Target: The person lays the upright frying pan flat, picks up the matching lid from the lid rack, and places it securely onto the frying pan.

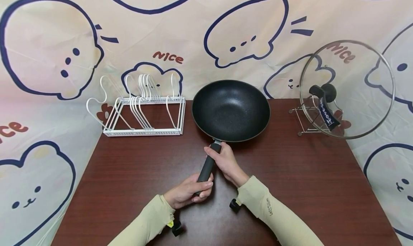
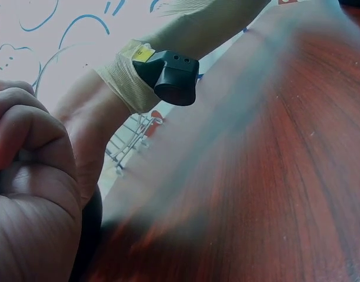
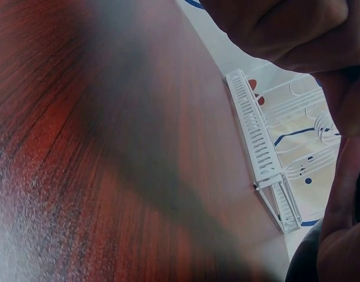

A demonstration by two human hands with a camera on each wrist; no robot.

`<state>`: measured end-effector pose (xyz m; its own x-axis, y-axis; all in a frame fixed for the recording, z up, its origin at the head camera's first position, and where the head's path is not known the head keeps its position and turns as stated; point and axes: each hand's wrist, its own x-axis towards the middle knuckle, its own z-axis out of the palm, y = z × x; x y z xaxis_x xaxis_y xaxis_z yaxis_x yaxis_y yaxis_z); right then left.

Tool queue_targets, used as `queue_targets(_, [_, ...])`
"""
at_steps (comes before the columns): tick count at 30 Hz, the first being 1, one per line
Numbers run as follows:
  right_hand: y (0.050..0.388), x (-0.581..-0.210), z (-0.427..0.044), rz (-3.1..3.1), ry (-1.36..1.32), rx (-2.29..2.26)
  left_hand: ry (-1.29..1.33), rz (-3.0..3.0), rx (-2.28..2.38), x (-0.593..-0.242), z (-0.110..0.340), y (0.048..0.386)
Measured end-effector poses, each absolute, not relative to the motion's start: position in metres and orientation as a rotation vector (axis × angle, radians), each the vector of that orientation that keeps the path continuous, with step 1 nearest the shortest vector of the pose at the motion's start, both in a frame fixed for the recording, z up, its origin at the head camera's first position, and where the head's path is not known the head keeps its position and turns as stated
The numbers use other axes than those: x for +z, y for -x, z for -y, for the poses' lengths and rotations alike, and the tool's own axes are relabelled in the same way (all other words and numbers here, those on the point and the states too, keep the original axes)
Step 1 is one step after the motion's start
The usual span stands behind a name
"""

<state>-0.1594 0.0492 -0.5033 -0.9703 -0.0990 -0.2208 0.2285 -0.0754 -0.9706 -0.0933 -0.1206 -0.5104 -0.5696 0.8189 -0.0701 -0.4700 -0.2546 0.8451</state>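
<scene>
A black frying pan (image 1: 230, 110), deep and round, is at the middle back of the table, its dark grey handle (image 1: 207, 167) slanting toward the person. Near the handle's free end, my left hand (image 1: 190, 190) grips it with the thumb on top. My right hand (image 1: 227, 162) holds the handle close to the pan's body, thumb laid across it. In the left wrist view the curled fingers of the left hand (image 2: 33, 170) fill the left side. The right hand (image 3: 309, 35) shows dark at the right edge of its own wrist view. Whether the pan touches the table is unclear.
A white wire rack (image 1: 142, 131) with upright dividers stands left of the pan. At the back right, a glass lid (image 1: 361, 106) with a black knob leans upright in a small metal stand (image 1: 301, 124). A patterned cloth (image 1: 155, 27) hangs behind the brown table (image 1: 135, 174).
</scene>
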Motion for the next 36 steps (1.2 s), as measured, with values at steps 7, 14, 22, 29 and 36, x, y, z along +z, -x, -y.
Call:
queue_targets(7, [0.1592, -0.5049, -0.049, -1.963, -0.117, -2.169, -0.492, -1.108, 1.922, -0.5118, 0.121, 0.093])
queue_targets(14, [0.1589, -0.5065, -0.0493, -1.96, -0.103, -2.168, -0.491, -1.116, 1.919, -0.5155, 0.1215, 0.0926])
queue_targets(22, [0.1583, -0.5082, -0.0495, -1.991, -0.115, -2.14, -0.48, -1.139, 1.907, -0.5169, 0.1226, 0.0921])
queue_targets(29, [0.1588, -0.5099, -0.0494, -1.994, -0.123, -2.13, -0.481, -1.156, 1.896, -0.5148, 0.1225, 0.0921])
queue_targets(36, [0.1588, -0.5096, -0.0495, -2.005, -0.13, -2.118, -0.461, -1.185, 1.88, -0.513, 0.1225, 0.0923])
